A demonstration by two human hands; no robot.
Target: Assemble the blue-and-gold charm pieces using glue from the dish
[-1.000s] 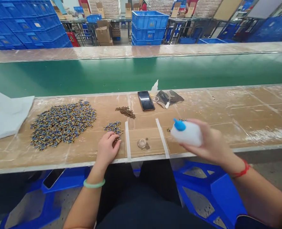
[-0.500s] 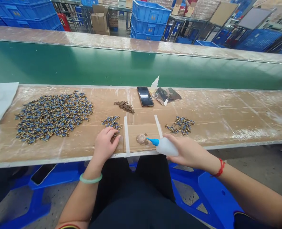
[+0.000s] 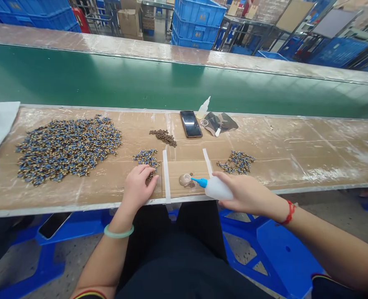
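Note:
My right hand (image 3: 246,192) is wrapped round a white squeeze bottle (image 3: 219,189) with a blue nozzle. The bottle lies tilted, its tip at a small round clear blob (image 3: 185,180) on a cardboard piece (image 3: 177,167) between two white tape strips. My left hand (image 3: 138,187) rests on the table left of the cardboard, fingers curved and thumb apart from them. A few small dark parts show in that gap; I see nothing gripped. Just beyond its fingertips lies a small pile of blue-and-gold parts (image 3: 145,158). A similar pile (image 3: 238,162) lies beyond my right hand.
At the left spreads a large heap of the same parts (image 3: 68,149). Small brown discs (image 3: 163,137), a phone (image 3: 191,123), a clear dropper bottle (image 3: 203,108) and a dark sheet (image 3: 222,123) lie farther back. A green belt (image 3: 134,85) runs behind the table.
The view has shifted slightly. Both hands keep nearly the same places, and the nozzle tip stays at the clear blob.

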